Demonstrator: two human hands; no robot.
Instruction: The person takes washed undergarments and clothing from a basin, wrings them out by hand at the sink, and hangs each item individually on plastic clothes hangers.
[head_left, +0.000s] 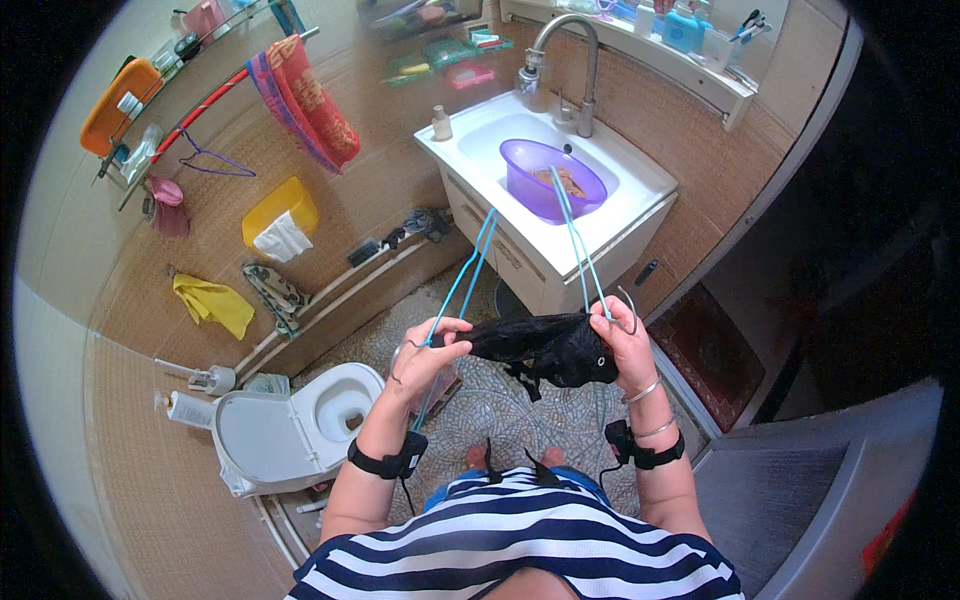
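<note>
A wet-looking black garment (536, 346) is stretched sideways between my two hands, over the floor. My left hand (427, 352) pinches its narrow end between thumb and fingers. At the other end, my right hand (624, 341) grips the bunched part, which has a small pale ring mark on it. A light-blue wire clothes hanger (480, 251) hangs at my left hand, its metal hook near the wrist. Another blue wire hanger (571, 225) is at my right hand, with its hook curving beside the fingers. Its far end overlaps the purple basin in view.
Ahead stands a white sink (480, 142) with a tall faucet (591, 75). In it sits a purple plastic basin (525, 191) holding brownish cloth. A toilet (262, 435) is at left, a door (772, 480) at right. Towels and a purple hanger (217, 161) hang on the left wall.
</note>
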